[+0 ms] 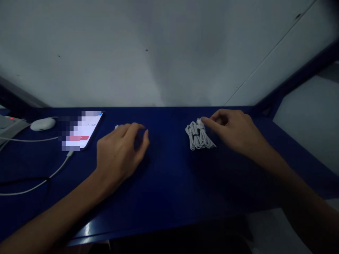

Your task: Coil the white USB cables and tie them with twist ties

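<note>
Several white cables (pixel 196 135), each coiled and tied with a dark band, lie side by side on the blue table (pixel 164 183). My right hand (pixel 230 127) is at their upper right edge, its thumb and forefinger closed on the end of the nearest coiled cable. Left of them, my left hand (pixel 122 148) hovers low over the table with curled fingers; a gap shows between thumb and forefinger, and nothing is seen in it. A small white bit (pixel 117 126) peeks out behind its knuckles, mostly hidden, so its kind is unclear.
At the left lies a phone (pixel 84 132) with a lit screen, a white charging cable (pixel 59 168) plugged into it. Beyond are a white earbud case (pixel 42 124) and a power strip (pixel 10 123) with a red light. A pale wall (pixel 172 63) rises behind the table.
</note>
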Demonstrator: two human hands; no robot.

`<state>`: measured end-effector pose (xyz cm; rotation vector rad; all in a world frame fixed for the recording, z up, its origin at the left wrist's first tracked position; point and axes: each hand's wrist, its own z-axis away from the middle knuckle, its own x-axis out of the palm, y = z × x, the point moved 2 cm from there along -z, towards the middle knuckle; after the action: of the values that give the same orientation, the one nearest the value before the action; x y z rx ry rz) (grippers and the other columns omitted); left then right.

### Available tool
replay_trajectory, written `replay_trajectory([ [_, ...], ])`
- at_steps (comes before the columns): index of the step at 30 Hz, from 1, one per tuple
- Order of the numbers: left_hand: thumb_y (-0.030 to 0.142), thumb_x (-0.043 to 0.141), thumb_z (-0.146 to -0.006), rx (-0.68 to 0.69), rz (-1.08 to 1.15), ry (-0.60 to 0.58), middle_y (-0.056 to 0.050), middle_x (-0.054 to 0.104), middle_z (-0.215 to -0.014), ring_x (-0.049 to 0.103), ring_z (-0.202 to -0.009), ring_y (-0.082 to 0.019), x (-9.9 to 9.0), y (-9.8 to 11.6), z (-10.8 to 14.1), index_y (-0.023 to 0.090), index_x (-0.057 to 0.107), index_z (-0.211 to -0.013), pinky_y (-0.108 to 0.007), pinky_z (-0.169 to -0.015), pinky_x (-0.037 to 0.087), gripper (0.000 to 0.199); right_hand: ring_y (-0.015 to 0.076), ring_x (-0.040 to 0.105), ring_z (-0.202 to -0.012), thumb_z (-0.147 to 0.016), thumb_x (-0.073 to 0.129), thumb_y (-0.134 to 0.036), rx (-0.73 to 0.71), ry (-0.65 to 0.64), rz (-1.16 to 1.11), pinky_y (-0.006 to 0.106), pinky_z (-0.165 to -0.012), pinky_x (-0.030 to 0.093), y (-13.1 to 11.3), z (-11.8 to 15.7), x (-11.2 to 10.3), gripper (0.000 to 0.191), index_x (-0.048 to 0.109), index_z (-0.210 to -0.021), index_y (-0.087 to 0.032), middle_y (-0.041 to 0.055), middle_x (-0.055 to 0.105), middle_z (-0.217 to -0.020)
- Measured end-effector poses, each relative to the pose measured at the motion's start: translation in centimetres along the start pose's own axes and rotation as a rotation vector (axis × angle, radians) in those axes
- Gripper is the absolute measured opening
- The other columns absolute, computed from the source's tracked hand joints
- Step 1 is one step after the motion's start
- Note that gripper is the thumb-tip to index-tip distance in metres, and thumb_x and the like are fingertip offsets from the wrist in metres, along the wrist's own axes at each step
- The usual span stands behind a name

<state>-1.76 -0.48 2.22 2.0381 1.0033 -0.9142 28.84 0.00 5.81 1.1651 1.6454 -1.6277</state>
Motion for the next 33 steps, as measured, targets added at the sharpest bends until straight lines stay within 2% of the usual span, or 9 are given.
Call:
replay_trajectory([
  [3,0.042,0.050,-0.111,-0.047,-0.332,-0.062,-0.022,0.073,-0.113,0.068,-0.111,-0.045,-0.3,-0.8,-0.6,0.018,0.071,-0.124,-0.051,-0.085,0.052,0.035,0.0249,0.069,-0.070,-0.104,0.067,-0.054,-0.100,0.010,-0.063,0.040,-0.065,0.048,-2.0,1.2,0.1,0.036,0.072,-0.085,-0.024,0.0083,0.076,-0.078],
  [6,0.043,0.050,-0.107,-0.141,-0.539,-0.144,-0.026,0.069,-0.107,0.067,-0.102,-0.047,-0.4,-1.6,-0.9,0.012,0.067,-0.122,-0.049,-0.074,0.052,0.037,0.0233,0.067,-0.066,-0.106,0.065,-0.055,-0.163,-0.051,-0.122,0.039,-0.061,0.048,-4.0,2.6,1.2,0.037,0.070,-0.085,-0.025,0.0068,0.075,-0.076],
  [10,0.031,0.041,-0.106,-0.174,-0.593,-0.282,-0.024,0.068,-0.095,0.066,-0.082,-0.040,-0.1,-2.3,-0.8,0.011,0.065,-0.118,-0.044,-0.065,0.049,0.034,0.0210,0.066,-0.063,-0.107,0.066,-0.049,-0.268,-0.144,-0.177,0.038,-0.062,0.047,-6.1,3.8,3.1,0.034,0.066,-0.082,-0.025,0.0031,0.073,-0.072],
  [14,0.014,0.040,-0.098,-0.105,-0.527,-0.356,-0.028,0.068,-0.104,0.067,-0.092,-0.043,0.6,-2.1,-0.7,0.005,0.066,-0.127,-0.048,-0.073,0.052,0.039,0.0164,0.058,-0.055,-0.108,0.065,-0.042,-0.325,-0.222,-0.225,0.036,-0.058,0.043,-7.2,3.6,4.7,0.036,0.061,-0.077,-0.024,-0.0009,0.066,-0.062],
  [16,0.016,0.041,-0.102,-0.122,-0.357,-0.314,-0.028,0.069,-0.115,0.069,-0.101,-0.043,1.0,-2.0,-0.8,0.007,0.066,-0.138,-0.050,-0.081,0.055,0.044,0.0151,0.055,-0.054,-0.107,0.064,-0.040,-0.339,-0.250,-0.259,0.035,-0.058,0.043,-7.4,3.2,5.5,0.036,0.061,-0.076,-0.023,-0.0021,0.063,-0.061],
  [19,0.035,0.052,-0.109,-0.237,0.246,-0.234,-0.018,0.074,-0.123,0.073,-0.106,-0.037,1.6,-1.7,-1.0,0.019,0.071,-0.140,-0.051,-0.094,0.056,0.040,0.0149,0.054,-0.054,-0.107,0.065,-0.039,-0.330,-0.299,-0.316,0.035,-0.057,0.040,-7.5,2.5,6.8,0.033,0.062,-0.078,-0.023,-0.0024,0.063,-0.063],
  [23,0.041,0.076,-0.099,-0.484,1.081,-0.392,-0.012,0.083,-0.113,0.078,-0.101,-0.031,2.9,-0.6,-0.8,0.021,0.081,-0.123,-0.048,-0.098,0.059,0.032,0.0165,0.063,-0.062,-0.108,0.064,-0.043,-0.290,-0.307,-0.536,0.034,-0.061,0.045,-6.9,2.1,8.7,0.026,0.067,-0.093,-0.022,-0.0008,0.070,-0.073],
  [27,0.035,0.091,-0.087,-0.596,1.268,-0.353,-0.009,0.083,-0.105,0.079,-0.097,-0.026,3.5,0.2,-0.6,0.020,0.084,-0.115,-0.043,-0.095,0.060,0.032,0.0177,0.064,-0.069,-0.109,0.063,-0.037,-0.272,-0.308,-0.647,0.034,-0.065,0.049,-5.7,2.3,9.7,0.015,0.069,-0.109,-0.023,-0.0013,0.068,-0.077],
  [33,0.026,0.096,-0.081,-0.633,1.317,-0.326,-0.005,0.086,-0.098,0.079,-0.084,-0.022,3.6,0.3,-0.7,0.022,0.084,-0.118,-0.040,-0.091,0.062,0.039,0.0142,0.061,-0.066,-0.110,0.061,-0.032,-0.264,-0.379,-0.834,0.031,-0.061,0.046,-5.0,2.1,9.8,0.015,0.073,-0.109,-0.023,-0.0022,0.066,-0.078],
])
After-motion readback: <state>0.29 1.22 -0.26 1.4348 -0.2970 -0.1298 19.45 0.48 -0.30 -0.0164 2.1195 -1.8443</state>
